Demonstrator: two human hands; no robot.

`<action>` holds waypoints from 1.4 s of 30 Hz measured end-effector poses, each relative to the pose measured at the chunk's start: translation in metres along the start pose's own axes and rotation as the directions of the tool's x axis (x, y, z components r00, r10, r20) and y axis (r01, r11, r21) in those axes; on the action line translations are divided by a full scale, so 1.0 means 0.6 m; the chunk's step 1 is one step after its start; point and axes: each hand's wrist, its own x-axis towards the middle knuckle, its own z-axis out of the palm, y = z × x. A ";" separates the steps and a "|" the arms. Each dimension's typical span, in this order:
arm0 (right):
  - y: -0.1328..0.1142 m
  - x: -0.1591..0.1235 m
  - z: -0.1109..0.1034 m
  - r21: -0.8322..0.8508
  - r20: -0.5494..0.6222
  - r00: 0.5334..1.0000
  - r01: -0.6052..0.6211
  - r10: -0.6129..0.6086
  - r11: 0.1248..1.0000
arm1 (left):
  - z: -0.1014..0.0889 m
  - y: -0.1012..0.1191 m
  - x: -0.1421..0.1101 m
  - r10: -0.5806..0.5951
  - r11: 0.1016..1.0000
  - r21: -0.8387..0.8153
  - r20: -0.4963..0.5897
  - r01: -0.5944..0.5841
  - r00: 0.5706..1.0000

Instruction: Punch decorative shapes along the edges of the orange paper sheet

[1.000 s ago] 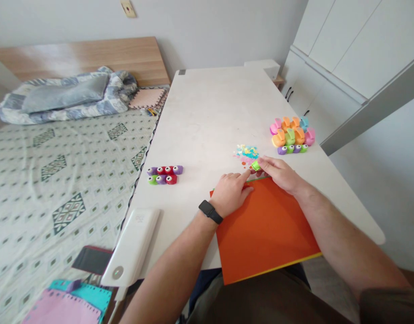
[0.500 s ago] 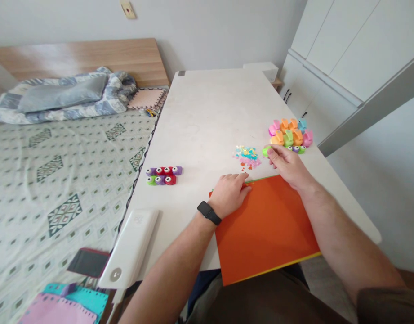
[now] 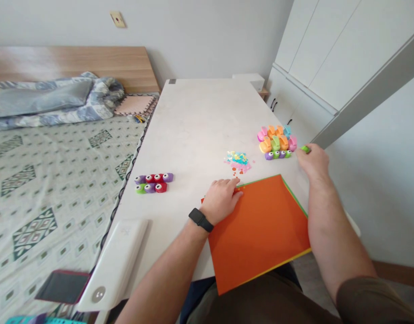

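My left hand (image 3: pixel 220 200) lies with fingers stretched over the upper left edge of a stack of orange paper (image 3: pixel 260 234), with green and yellow edges showing beneath. A black watch (image 3: pixel 200 219) is on that wrist. Off the paper's upper right corner, my right hand (image 3: pixel 314 163) is closed around a small green craft punch (image 3: pixel 305 149), held near the table's right side. To its left sit a row of small purple and green punches (image 3: pixel 277 155) and larger pastel lever punches (image 3: pixel 274 143). Cut paper confetti (image 3: pixel 238 161) is piled beyond my left fingertips.
Two rows of small purple, red and green punches (image 3: pixel 154 183) stand on the left of the white table (image 3: pixel 207 117). A long white device (image 3: pixel 115 261) lies along the near left edge. Left of the table is a bed (image 3: pixel 58 171); white cabinets (image 3: pixel 314 58) stand at right.
My right hand has moved right with the green punch, away from beside the confetti to past the lever punches. My left hand stays on the paper. The view has shifted slightly right.
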 end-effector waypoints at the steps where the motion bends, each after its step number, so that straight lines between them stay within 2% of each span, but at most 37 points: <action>1: 0.003 0.000 0.004 -0.011 0.024 1.000 -0.008 0.009 1.000 | 0.001 0.000 -0.001 0.002 1.000 0.001 -0.001 -0.002 1.000; 7: 0.011 -0.002 0.028 -0.037 0.120 0.991 -0.048 0.052 0.998 | 0.003 -0.003 -0.002 0.009 1.000 0.005 -0.002 -0.009 1.000; 13: 0.022 0.004 0.044 -0.055 0.091 0.995 0.054 -0.049 0.997 | -0.003 0.001 -0.002 0.000 1.000 0.012 0.009 0.000 1.000; 28: 0.020 0.002 0.051 0.059 0.014 1.000 -0.002 0.001 0.998 | -0.007 0.002 -0.002 0.009 0.999 0.037 0.013 -0.009 1.000; 31: 0.010 -0.003 0.043 0.074 -0.100 0.994 0.043 -0.035 0.996 | -0.007 0.002 -0.002 0.005 0.999 0.046 0.012 -0.006 1.000; 35: -0.012 -0.018 0.033 0.123 -0.282 0.951 0.168 -0.127 0.978 | -0.006 0.000 -0.002 0.020 0.999 0.042 0.004 -0.020 1.000; 39: -0.048 -0.045 0.024 0.198 -0.279 0.941 0.252 -0.192 0.947 | -0.003 -0.001 -0.003 0.026 0.999 0.036 -0.003 -0.025 1.000; 42: -0.094 -0.076 0.011 0.246 -0.247 0.930 0.331 -0.272 0.911 | -0.002 -0.002 -0.005 0.030 0.999 0.025 0.001 -0.030 1.000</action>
